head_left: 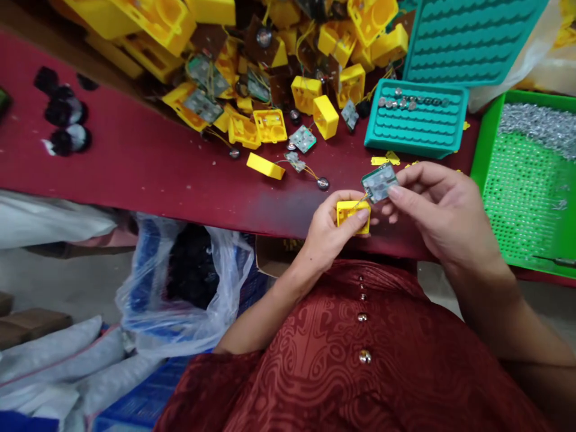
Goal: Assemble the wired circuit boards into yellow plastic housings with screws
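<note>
My left hand [330,231] is closed around a small yellow plastic case [342,211], its open side facing up and the thumb on its rim. Between thumb and fingers of my right hand [443,210] is a circuit board [378,182], tilted just above and to the right of the case. Thin wires run from the board down into the case. On the table beyond lie a yellow case [265,166], a loose circuit board [303,139] and a small round speaker [323,183] on wires. Small yellow plastic pieces [386,159] lie just behind the board.
A heap of yellow cases [306,94] with wired boards fills the far side. The teal tray [416,135] holds several button cells. At right stands a green basket [488,144] with many small metal parts. A plastic-lined blue crate [144,270] sits below the table [180,186] edge.
</note>
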Demonstrator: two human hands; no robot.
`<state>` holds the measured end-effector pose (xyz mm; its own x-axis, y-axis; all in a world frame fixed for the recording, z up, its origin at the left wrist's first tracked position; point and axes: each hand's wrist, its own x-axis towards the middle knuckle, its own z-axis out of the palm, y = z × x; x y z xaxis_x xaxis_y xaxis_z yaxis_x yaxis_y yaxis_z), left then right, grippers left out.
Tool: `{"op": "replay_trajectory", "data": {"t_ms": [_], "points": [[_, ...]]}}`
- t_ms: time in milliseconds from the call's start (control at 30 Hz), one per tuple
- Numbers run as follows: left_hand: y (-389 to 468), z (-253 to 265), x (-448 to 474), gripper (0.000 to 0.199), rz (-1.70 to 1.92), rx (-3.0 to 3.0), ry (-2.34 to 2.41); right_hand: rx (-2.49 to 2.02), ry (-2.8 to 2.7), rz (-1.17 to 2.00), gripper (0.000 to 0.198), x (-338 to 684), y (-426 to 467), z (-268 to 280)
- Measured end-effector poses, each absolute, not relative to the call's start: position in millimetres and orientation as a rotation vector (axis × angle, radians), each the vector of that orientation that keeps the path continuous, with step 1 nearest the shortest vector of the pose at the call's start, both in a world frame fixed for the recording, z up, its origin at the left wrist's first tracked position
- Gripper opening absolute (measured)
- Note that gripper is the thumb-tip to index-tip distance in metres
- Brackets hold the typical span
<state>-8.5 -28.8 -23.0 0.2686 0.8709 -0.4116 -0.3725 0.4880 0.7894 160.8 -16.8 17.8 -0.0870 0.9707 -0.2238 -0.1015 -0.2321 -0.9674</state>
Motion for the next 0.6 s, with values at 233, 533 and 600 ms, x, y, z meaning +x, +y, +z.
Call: {"op": "replay_trajectory", "data": {"t_ms": [233,533,600], "points": [[-24.6,-16.7,-30.3,0.044,0.992,0.253,0.904,-1.005,-1.949,0.703,0.012,132.0,-32.8,11.1],[-29.5,-13.0,-43.1,0.045,0.914,0.341,0.876,-0.858,-2.267,0.392,0.012,135.7,-30.1,17.2],[-28.9,-13.3,-41.8,0.041,0.906,0.372,0.855,-0.903,-2.273,0.401,0.01,139.3,-31.5,22.5]]}}
